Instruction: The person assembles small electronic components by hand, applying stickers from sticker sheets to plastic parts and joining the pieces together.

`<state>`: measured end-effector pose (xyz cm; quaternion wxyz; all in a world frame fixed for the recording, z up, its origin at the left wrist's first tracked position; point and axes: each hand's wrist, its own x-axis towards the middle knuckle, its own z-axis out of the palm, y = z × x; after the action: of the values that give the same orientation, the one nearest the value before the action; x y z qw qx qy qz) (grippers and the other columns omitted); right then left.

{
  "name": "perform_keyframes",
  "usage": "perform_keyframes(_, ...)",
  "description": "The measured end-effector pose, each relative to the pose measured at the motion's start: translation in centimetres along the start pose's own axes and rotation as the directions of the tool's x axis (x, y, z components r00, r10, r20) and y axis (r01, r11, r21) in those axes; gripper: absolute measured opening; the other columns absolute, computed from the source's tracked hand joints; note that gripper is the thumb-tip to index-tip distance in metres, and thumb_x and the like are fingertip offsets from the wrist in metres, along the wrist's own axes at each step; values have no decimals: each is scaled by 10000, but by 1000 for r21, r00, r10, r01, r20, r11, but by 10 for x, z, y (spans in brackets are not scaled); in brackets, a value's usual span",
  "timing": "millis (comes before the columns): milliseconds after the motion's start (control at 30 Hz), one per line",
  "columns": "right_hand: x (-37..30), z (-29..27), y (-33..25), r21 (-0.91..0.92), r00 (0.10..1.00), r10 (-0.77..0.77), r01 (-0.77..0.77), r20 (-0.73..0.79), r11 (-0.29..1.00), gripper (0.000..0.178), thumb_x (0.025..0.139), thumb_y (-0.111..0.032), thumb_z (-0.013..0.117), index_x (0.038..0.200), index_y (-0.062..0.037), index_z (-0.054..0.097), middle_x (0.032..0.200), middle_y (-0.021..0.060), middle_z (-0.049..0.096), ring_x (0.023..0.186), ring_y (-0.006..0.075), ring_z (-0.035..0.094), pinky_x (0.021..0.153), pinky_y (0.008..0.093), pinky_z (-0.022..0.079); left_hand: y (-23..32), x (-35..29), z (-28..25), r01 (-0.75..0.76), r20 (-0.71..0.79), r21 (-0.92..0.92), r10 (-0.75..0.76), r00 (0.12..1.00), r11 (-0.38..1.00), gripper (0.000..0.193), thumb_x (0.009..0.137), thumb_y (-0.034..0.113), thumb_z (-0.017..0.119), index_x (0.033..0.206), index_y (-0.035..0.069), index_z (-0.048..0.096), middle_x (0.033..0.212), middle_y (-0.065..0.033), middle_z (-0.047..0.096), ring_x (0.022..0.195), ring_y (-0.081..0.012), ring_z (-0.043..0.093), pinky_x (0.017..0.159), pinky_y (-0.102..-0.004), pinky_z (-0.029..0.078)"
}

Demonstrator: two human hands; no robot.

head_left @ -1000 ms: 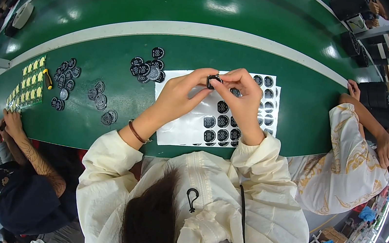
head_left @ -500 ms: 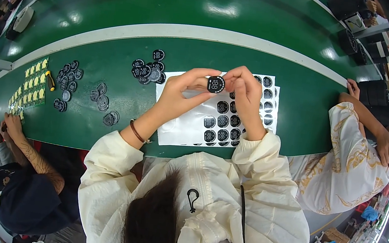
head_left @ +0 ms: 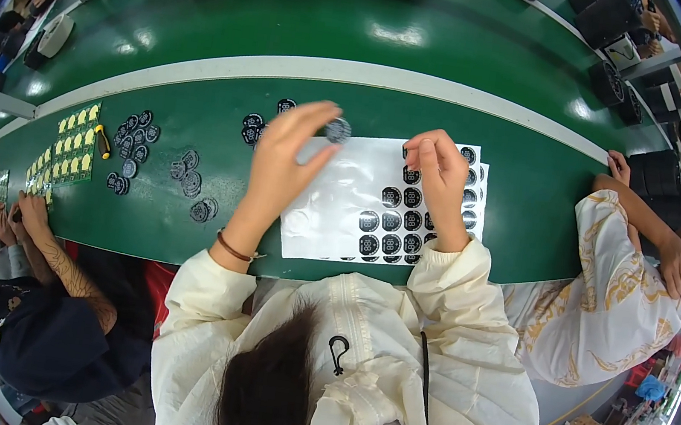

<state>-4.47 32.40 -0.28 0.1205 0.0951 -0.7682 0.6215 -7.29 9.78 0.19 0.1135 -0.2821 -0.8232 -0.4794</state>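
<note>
At the far left, a row of yellow-and-green boards (head_left: 76, 142) is flanked by a yellow-and-black tool (head_left: 101, 141), set at their 3 o'clock. Next, a scattered group of black discs (head_left: 138, 132) is followed by small clusters of greyish discs (head_left: 190, 173). A farther disc pile (head_left: 252, 126) is partly covered by the left hand (head_left: 286, 154); from that hand it is placed at about 10 o'clock, just beside it.

By the left hand a single round disc (head_left: 337, 130) appears to be grasped at the fingertips, though it is blurred. The disc is found at 2 o'clock from the palm; being round, no long axis is offered. It is much nearer to this hand than to the right one, and is raised over the far left part of a white sheet (head_left: 318, 222).

On the sheet, rows of black round labels are carried toward 4 o'clock. Above them the right hand (head_left: 442, 174) is held with fingers bent; whether anything is pinched there cannot be told. Bare green worktop (head_left: 532, 195) is seen at its 3 o'clock, bounded at 12 o'clock by a white rail (head_left: 358, 77).
</note>
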Motion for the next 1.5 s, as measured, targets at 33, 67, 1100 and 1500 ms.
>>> perform_keyframes(33,0,-2,-1,-12,1000,11,-11,-8,1000,267,975,-199,451,859,2,582,715,25,564,624,66,510,589,200,426,-7,-4,-9,38,-56,193,-28,998,981,448,756,117,707,1175,35,572,1143,-151,591,1080,-304,556,930,-400,435)
perform_keyframes(67,0,-5,-1,-24,1000,23,-24,-17,999,247,969,-180,463,853,3,582,718,24,570,626,64,515,597,200,434,-13,-8,-15,86,-116,375,-45,992,923,439,752,152,709,1156,37,582,1187,-162,557,1130,-337,508,956,-419,401)
perform_keyframes(1100,-30,-28,24,-618,986,-34,130,165,775,443,824,-127,645,1232,-22,506,1308,153,436,1151,321,491,956,368,414,13,-128,-89,649,-321,280,-568,758,707,335,701,44,725,1000,20,578,926,-99,565,817,-240,548,743,-335,461)
perform_keyframes(1500,-24,-25,30,-664,988,-56,137,143,735,413,844,-126,624,1226,-15,511,1330,151,432,1152,306,503,951,348,422,10,-5,24,123,146,-79,-110,983,989,332,733,94,714,1033,37,584,970,-95,590,888,-245,604,771,-322,483)
